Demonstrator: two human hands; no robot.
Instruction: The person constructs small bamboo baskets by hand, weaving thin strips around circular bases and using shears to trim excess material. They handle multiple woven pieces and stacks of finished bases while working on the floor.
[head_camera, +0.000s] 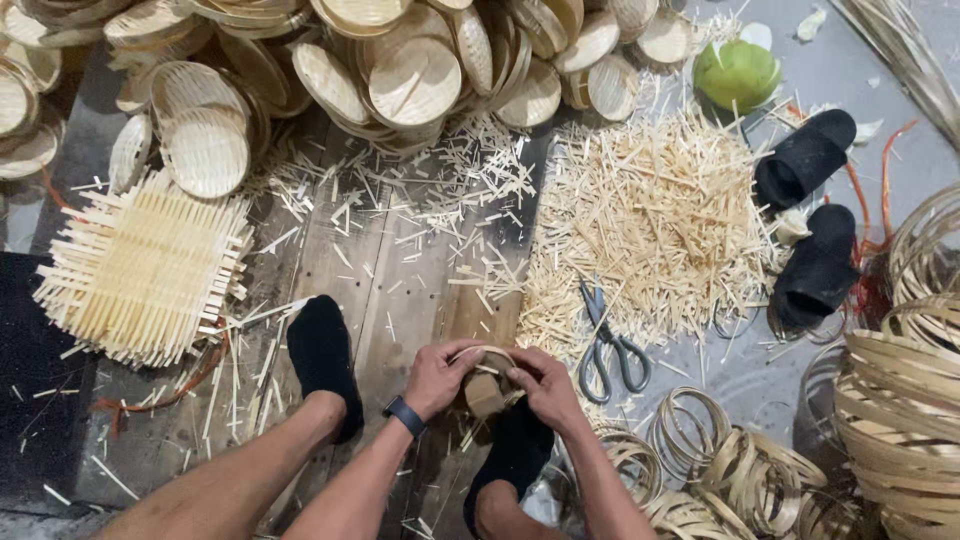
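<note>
Both forearms reach forward; I see my left hand (435, 377) and right hand (545, 387) closed on a bamboo ring (487, 358) around a wooden block (484, 394), equally near, between my black-socked feet.

both forearms reaching forward from the lower edge, left hand (437, 375) and right hand (545, 385) meeting close together, fingers curled inward in a pinching grip, dark band on the left wrist, knuckles up
</note>
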